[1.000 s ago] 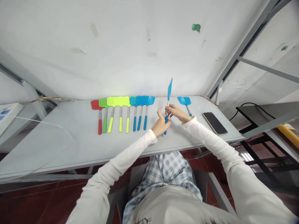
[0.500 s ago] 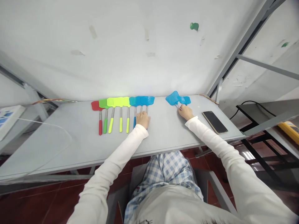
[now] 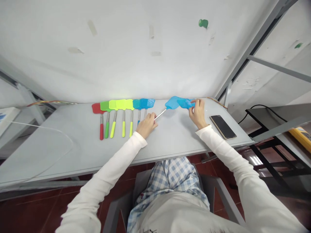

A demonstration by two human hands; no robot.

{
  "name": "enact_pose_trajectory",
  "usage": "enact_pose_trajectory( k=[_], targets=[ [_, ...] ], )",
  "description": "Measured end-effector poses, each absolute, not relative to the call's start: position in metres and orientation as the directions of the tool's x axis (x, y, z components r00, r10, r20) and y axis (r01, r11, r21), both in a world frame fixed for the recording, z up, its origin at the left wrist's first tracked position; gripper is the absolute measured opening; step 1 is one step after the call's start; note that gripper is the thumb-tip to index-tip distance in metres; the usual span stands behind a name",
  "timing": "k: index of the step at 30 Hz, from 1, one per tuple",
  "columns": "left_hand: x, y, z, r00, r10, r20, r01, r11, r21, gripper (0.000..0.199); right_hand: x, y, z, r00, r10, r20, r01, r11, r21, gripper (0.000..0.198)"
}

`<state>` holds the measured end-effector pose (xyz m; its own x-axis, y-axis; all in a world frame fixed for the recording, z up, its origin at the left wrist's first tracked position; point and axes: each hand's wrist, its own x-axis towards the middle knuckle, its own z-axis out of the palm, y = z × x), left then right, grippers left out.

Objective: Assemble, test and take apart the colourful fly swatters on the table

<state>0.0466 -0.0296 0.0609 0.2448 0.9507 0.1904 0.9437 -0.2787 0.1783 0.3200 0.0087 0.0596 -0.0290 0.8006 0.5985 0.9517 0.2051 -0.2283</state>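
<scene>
My left hand is closed around the handle end of a blue fly swatter. Its metal shaft slants up and right to the mesh head. A second blue swatter head overlaps that one on the right, and the bent fingers of my right hand pinch its right edge. Left of my hands lies a row of fly swatters with overlapping heads: a red one, a green one, several yellow ones and blue ones. My left hand hides some of the blue handles.
A phone lies on the grey table to the right of my right hand. The white wall rises behind the table. Thin wires run along the back edge, and a white cable crosses the left side.
My left hand has come off the row's blue handles and grips a slanted swatter shaft. My right hand has left the handle area and moved up to the rightmost blue head.
</scene>
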Motion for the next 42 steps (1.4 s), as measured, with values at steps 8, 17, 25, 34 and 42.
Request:
enact_pose_trajectory(
  k=[8,17,25,34,42],
  targets=[
    [0.030,-0.029,0.084,0.512,0.767,0.387,0.853,-0.507,-0.125,0.036,0.270,-0.022,0.110,-0.771,0.584,0.255,0.637,0.711,0.298,0.033],
    [0.060,-0.043,0.086,0.582,0.697,0.420,0.804,-0.570,-0.168,0.041,0.256,-0.020,0.109,-0.771,0.597,0.220,0.632,0.676,0.378,0.033],
    [0.073,-0.047,0.098,0.444,0.846,0.294,0.880,-0.474,0.033,0.045,0.267,-0.021,0.111,-0.782,0.530,0.328,0.620,0.610,0.493,0.036],
    [0.048,-0.040,0.121,0.518,0.855,0.040,0.717,-0.459,0.524,0.037,0.335,-0.008,0.083,-0.725,0.590,0.355,0.682,0.542,0.491,0.041],
    [0.026,-0.044,0.113,0.425,0.899,0.103,0.833,-0.433,0.345,0.035,0.328,-0.022,0.090,-0.493,0.716,0.495,0.865,0.340,0.370,0.036]
  ],
)
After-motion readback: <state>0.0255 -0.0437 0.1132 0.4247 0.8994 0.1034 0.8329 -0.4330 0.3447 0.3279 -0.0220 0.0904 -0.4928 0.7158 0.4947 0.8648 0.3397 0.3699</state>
